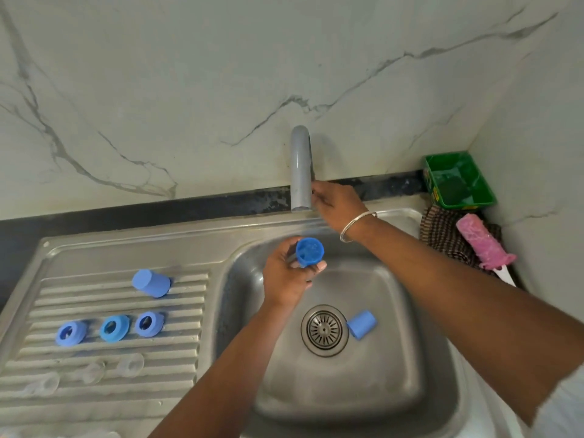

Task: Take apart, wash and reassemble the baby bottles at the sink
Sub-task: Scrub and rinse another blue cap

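My left hand grips a blue bottle cap over the sink basin, its open side facing up, below the grey tap spout. My right hand reaches behind the spout's lower end; what its fingers touch there is hidden. A second blue cap lies in the basin beside the drain. On the ribbed drainboard a third blue cap lies above three blue collar rings. Three clear teats lie below the rings.
A green tray with a dark scrub pad stands in the back right corner. In front of it a pink bottle brush lies on a brown checked cloth. A marble wall rises behind the sink.
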A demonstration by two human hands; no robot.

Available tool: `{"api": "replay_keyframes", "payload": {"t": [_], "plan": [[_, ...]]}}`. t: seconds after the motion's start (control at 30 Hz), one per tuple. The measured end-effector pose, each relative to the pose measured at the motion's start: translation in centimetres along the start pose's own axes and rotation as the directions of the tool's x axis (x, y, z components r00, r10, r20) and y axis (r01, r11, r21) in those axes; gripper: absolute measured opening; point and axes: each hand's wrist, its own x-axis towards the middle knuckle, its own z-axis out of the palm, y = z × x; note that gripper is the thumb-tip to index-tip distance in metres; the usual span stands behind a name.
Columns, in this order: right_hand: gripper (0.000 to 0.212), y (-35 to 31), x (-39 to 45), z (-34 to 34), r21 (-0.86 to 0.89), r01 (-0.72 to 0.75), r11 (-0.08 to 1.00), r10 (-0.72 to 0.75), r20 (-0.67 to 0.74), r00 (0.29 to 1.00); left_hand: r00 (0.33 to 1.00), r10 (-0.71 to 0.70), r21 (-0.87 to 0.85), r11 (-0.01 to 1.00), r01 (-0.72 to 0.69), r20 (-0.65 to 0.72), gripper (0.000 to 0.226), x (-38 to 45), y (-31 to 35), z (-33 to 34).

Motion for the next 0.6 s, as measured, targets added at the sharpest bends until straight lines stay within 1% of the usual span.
{"api": "replay_keyframes", "payload": {"t": [0.07,0.17,0.27,0.37,0.5,0.6], "plan": [[0.018,0.0,0.3,-0.1,-0.044,-0.003,0.999,0.003,0.010,1.000,1.000,0.019,-0.028,0.999,-0.019,0.006,0.048,0.4,0.1,0.0],[0.019,-0.3,0.4,-0.3,-0.104,-0.008,0.995,0.009,0.014,1.000,0.999,0.047,-0.048,0.998,-0.046,0.004,0.049,0.6,0.2,0.2],[0.024,-1.2,0.7,-0.5,-0.221,0.006,0.975,0.003,0.038,0.999,0.998,0.070,-0.055,0.996,-0.069,0.008,0.048,0.5,0.1,0.5],[0.028,-2.4,0.8,-0.7,-0.356,0.022,0.934,0.008,0.082,0.997,0.996,0.087,-0.024,0.996,-0.087,0.011,0.048,0.4,-0.1,0.8],[0.029,-3.1,0.7,-0.7,-0.380,0.001,0.925,0.032,0.082,0.996,0.995,0.100,0.051,0.994,-0.099,-0.008,0.050,0.5,-0.7,0.8],[0.030,-3.4,0.7,-0.8,-0.386,-0.014,0.923,0.055,0.096,0.994,0.994,0.106,0.072,0.992,-0.104,-0.029,0.052,0.5,-0.8,0.6]]}}
